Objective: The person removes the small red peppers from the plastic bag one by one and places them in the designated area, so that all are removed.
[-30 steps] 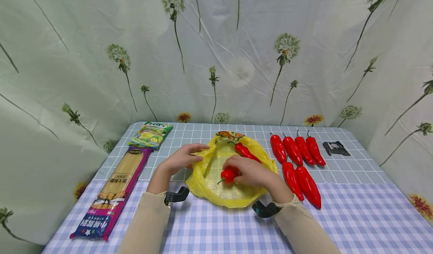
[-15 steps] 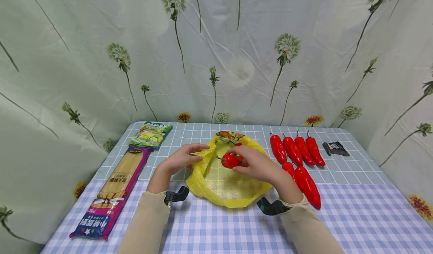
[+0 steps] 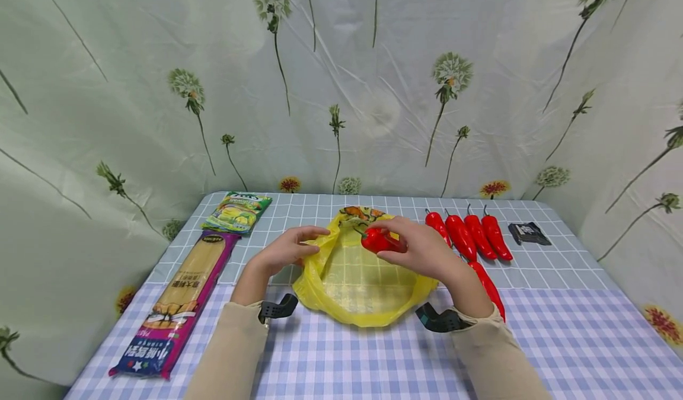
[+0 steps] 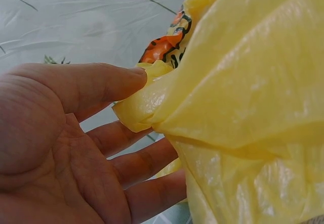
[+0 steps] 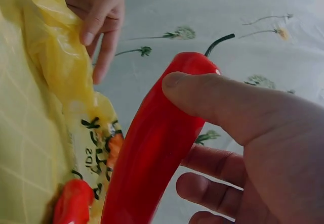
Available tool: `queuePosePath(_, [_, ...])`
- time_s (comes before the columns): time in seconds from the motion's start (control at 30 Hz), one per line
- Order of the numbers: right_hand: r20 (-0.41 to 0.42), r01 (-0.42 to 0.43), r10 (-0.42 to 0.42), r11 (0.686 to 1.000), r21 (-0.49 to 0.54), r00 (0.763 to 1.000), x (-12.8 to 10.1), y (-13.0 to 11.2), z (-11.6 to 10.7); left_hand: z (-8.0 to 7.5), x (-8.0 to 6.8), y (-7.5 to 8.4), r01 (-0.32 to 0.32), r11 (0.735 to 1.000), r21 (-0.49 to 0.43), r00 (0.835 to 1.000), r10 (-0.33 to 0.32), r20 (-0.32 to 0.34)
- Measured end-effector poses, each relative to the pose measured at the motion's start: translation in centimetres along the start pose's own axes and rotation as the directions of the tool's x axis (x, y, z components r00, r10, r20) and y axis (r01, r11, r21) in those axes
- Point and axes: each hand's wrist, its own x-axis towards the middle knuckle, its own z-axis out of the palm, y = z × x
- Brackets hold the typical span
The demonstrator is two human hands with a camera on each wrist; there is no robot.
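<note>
My left hand [image 3: 290,250] pinches the rim of a yellow plastic bag [image 3: 341,314], thumb on one side and fingers behind, as the left wrist view shows. The bag lies spread with its mouth wide. Above its far right part, my right hand [image 3: 421,249] grips a long red chili pepper [image 3: 376,241], its dark stem pointing left in the head view. Close by, the right wrist view shows the pepper [image 5: 157,138] between thumb and fingers. A second red pepper [image 5: 73,201] lies inside the bag there; in the head view my right hand hides it.
Several red peppers [image 3: 461,237] lie right of the bag, partly covered by my right forearm. Beyond them is a small black packet [image 3: 529,233]. On the left lie a long pasta pack [image 3: 184,293] and a green-yellow packet [image 3: 237,212]. A flowered curtain [image 3: 373,92] backs the table.
My right hand has lifted the pepper from the bag's bottom and carried it up and to the right. The left hand has stayed on the bag's rim.
</note>
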Motion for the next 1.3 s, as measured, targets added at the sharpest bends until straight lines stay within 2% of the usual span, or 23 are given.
queuePosePath(0.27, [-0.062, -0.013, 0.013, 1.000, -0.004, 0.998, -0.4, 0.9, -1.1, 0.0, 0.0, -0.1, -0.003, 1.000, -0.005, 1.000, 0.003, 0.001])
queuePosePath(0.43, [-0.039, -0.055, 0.060, 0.993, 0.109, 0.997, -0.6, 1.5, -1.7, 0.0, -0.1, -0.2, 0.001, 1.000, -0.009, 1.000, -0.001, -0.002])
queuePosePath(0.53, [-0.033, -0.080, 0.085, 0.988, 0.135, 0.996, -0.7, 1.9, -2.1, 0.0, -0.1, -0.1, 0.002, 1.000, -0.015, 1.000, -0.002, -0.005])
queuePosePath(0.8, [-0.027, -0.155, 0.160, 0.979, 0.129, 0.987, -1.2, 3.0, -3.2, 0.0, -0.1, -0.1, -0.003, 1.000, -0.011, 1.000, 0.003, -0.003])
queuePosePath(1.07, [-0.047, -0.185, 0.190, 0.977, 0.104, 0.981, -2.1, 4.5, -4.3, 0.0, 0.0, 0.0, -0.005, 1.000, -0.015, 1.000, 0.005, 0.002])
queuePosePath(1.3, [-0.045, -0.253, 0.262, 0.955, 0.152, 0.964, -2.9, 5.8, -5.3, 0.0, -0.1, 0.0, -0.004, 1.000, -0.020, 1.000, 0.004, 0.000])
